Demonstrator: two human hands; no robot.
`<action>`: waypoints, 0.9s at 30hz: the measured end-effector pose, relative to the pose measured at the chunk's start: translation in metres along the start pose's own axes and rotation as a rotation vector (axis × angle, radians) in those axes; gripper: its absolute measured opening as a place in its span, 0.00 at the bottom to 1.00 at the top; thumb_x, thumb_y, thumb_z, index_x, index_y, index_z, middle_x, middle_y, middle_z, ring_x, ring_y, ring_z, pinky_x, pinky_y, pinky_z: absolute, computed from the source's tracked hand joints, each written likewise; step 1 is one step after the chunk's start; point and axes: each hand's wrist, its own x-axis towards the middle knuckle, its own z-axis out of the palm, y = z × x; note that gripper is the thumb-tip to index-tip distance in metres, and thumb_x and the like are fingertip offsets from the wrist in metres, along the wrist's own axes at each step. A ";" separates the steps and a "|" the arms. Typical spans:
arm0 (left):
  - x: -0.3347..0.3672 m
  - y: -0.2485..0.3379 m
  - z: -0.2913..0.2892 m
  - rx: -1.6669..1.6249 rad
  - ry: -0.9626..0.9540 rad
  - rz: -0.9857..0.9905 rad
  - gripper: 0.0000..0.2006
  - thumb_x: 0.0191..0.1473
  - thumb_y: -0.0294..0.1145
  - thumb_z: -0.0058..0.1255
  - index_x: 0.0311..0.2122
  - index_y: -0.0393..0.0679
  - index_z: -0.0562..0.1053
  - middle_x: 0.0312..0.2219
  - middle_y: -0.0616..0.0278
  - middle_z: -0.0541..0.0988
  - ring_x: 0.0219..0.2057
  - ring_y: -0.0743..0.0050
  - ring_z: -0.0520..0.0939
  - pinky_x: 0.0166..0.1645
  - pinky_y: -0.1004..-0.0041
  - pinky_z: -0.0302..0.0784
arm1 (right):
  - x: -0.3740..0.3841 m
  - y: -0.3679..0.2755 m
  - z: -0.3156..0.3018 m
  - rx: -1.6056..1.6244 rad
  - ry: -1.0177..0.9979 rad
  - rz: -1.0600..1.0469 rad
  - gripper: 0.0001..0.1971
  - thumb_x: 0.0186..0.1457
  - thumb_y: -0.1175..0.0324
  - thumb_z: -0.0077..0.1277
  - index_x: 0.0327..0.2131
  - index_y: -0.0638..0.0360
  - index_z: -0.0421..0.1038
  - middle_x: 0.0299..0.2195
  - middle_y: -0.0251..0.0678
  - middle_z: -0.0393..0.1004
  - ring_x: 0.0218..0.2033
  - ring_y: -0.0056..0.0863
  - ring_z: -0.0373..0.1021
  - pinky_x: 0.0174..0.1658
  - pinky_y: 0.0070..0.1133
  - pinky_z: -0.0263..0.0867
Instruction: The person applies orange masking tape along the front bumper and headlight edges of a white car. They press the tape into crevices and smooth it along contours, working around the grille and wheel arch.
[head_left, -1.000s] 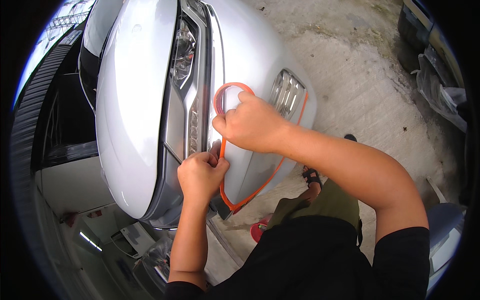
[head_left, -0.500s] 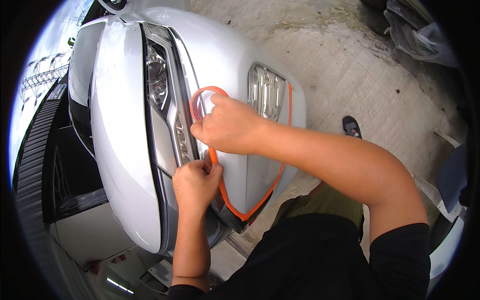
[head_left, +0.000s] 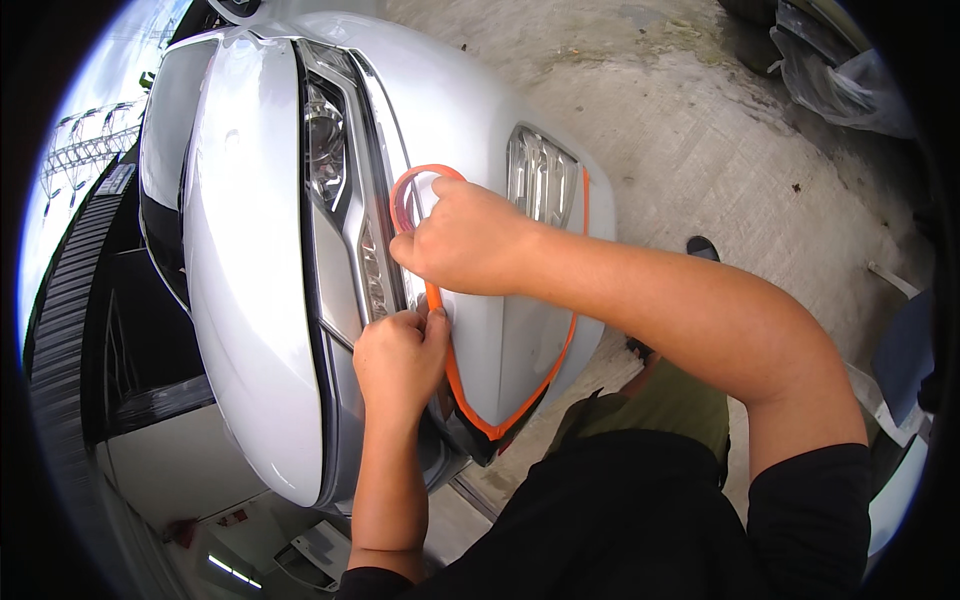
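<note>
My right hand is closed on a roll of orange masking tape, held against the light grey front bumper of a car. From the roll a strip of orange tape runs down to my left hand. The left fingers are curled, with the thumb pressing the strip at the bumper's edge beside the grille. Below that thumb the tape follows the edge to a pointed corner. It then continues up the other side toward the clear lamp set in the bumper.
A headlight and the silver hood lie left of my hands. Concrete floor stretches to the right, where a plastic-wrapped object stands. A building with a corrugated roof is at far left.
My left hand has slid slightly up along the tape toward the roll. The car sits a little farther right in view, and my right hand still holds the roll.
</note>
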 end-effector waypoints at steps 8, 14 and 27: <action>0.019 0.012 -0.002 0.045 0.253 0.185 0.20 0.51 0.44 0.68 0.22 0.34 0.81 0.16 0.47 0.80 0.20 0.43 0.82 0.32 0.57 0.79 | 0.004 -0.002 -0.007 0.074 -0.037 0.126 0.03 0.52 0.70 0.58 0.27 0.55 0.75 0.19 0.37 0.79 0.23 0.39 0.78 0.44 0.34 0.70; 0.045 0.021 -0.009 -0.120 0.162 0.065 0.20 0.48 0.46 0.70 0.23 0.36 0.83 0.18 0.45 0.81 0.21 0.44 0.84 0.32 0.58 0.81 | 0.004 0.016 -0.020 0.155 -0.159 0.012 0.01 0.52 0.69 0.59 0.28 0.53 0.79 0.22 0.36 0.81 0.26 0.38 0.79 0.52 0.33 0.70; 0.050 0.032 -0.016 -0.084 0.053 -0.077 0.12 0.45 0.37 0.66 0.21 0.38 0.82 0.16 0.49 0.81 0.18 0.49 0.83 0.30 0.61 0.79 | -0.001 0.090 -0.026 -0.079 0.059 -0.261 0.14 0.50 0.60 0.62 0.16 0.49 0.75 0.15 0.27 0.74 0.22 0.28 0.73 0.52 0.27 0.66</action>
